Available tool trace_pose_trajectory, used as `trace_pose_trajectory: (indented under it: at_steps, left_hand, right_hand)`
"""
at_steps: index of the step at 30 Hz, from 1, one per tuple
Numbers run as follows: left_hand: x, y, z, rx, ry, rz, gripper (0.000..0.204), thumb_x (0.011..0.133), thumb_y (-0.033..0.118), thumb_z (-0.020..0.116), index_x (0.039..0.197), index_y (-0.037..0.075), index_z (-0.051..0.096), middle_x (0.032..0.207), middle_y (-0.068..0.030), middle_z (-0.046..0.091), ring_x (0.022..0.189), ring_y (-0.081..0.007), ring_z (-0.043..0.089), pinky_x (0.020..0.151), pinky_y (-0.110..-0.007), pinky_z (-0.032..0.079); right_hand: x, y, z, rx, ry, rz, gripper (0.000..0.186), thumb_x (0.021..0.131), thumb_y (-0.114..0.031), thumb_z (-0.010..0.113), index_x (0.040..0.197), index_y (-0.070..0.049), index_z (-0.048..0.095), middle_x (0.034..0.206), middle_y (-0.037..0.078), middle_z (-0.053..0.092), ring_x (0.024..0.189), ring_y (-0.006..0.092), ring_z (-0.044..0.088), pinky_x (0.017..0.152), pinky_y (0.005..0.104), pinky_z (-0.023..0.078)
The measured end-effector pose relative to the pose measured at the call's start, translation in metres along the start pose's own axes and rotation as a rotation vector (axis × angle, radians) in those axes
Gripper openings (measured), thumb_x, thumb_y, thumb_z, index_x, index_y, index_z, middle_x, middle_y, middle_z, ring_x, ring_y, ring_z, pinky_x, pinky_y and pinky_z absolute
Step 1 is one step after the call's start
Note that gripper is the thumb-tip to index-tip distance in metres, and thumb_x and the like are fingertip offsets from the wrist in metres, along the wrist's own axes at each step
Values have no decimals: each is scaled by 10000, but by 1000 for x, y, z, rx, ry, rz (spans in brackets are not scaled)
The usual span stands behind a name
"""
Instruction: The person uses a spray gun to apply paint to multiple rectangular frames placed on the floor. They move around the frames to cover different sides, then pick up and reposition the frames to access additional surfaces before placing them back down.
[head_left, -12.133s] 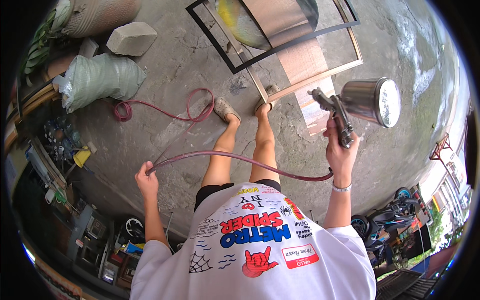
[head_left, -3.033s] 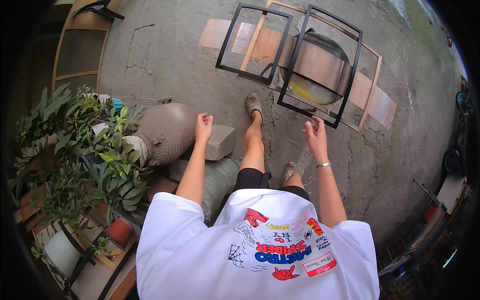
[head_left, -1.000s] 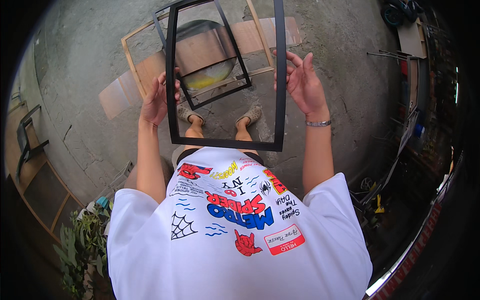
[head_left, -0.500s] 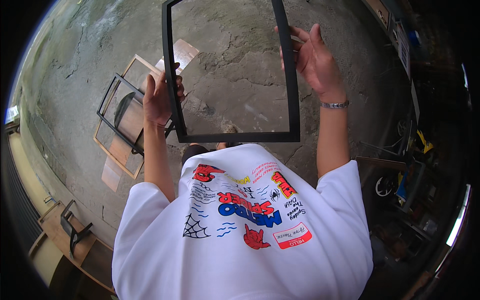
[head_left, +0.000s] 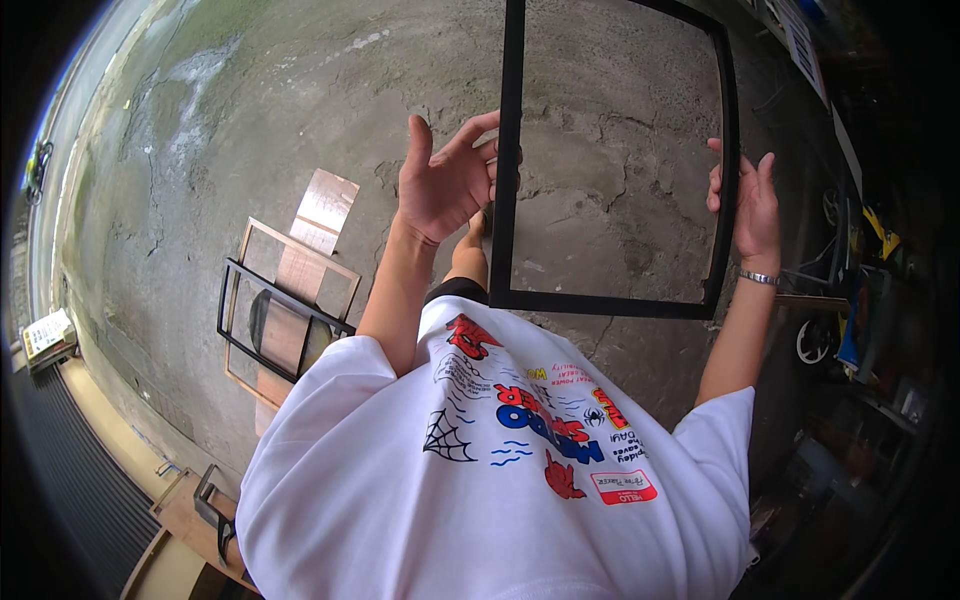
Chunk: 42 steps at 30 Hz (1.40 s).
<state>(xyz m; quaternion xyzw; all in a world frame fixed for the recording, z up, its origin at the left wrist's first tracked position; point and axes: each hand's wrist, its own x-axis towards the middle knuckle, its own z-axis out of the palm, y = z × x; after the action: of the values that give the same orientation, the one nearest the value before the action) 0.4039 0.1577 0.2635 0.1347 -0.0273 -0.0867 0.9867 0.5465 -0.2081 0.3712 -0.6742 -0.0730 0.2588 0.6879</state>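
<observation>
The black frame (head_left: 600, 304) is above the concrete floor (head_left: 300, 120), held loosely by left hand (head_left: 450, 185) and right hand (head_left: 752, 205) on opposite side bars (head_left: 507, 220); it seems light, stiff, rather fragile; gripping both bars at mid-length should suit.

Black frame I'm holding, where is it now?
In the head view, the held black frame is right of centre toward the top, between your left hand and right hand, above the concrete floor.
</observation>
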Motion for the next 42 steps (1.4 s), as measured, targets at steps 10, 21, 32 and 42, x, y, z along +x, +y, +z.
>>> trace_pose_trajectory:
  at_steps: [10,21,32,42]
  left_hand:
    - [274,22,15,-136,-227,-187,1027,905,829,429,1526,13,368,1238,-226,613,1008,-280,637,830,-376,564]
    - [517,-74,94,274,-352,-402,1072,903,869,312,1497,-18,397,1285,-162,611,1118,-240,657,921,-400,584]
    - [758,-268,132,609,-214,-632,1075,903,877,310,1514,-2,403,1178,-61,613,1032,-180,601,865,-362,504]
    - [964,-393,105,746,-84,-665,902,961,810,286,1414,59,495,1086,-101,667,948,-229,645,877,-373,480]
  right_hand:
    - [114,-102,-115,-13,236,-71,881,1029,-716,222,1417,20,511,803,28,552,652,110,540,602,241,450]
    - [181,-15,-314,347,422,-2,944,987,-781,191,1364,3,558,829,67,581,687,181,565,663,315,469]
    - [214,30,-594,594,544,-55,925,953,-820,250,1268,-31,615,797,86,635,672,216,622,650,329,503]
    - [264,-34,-808,357,646,-46,836,1020,-725,197,1290,-47,604,834,59,651,734,183,644,734,330,542]
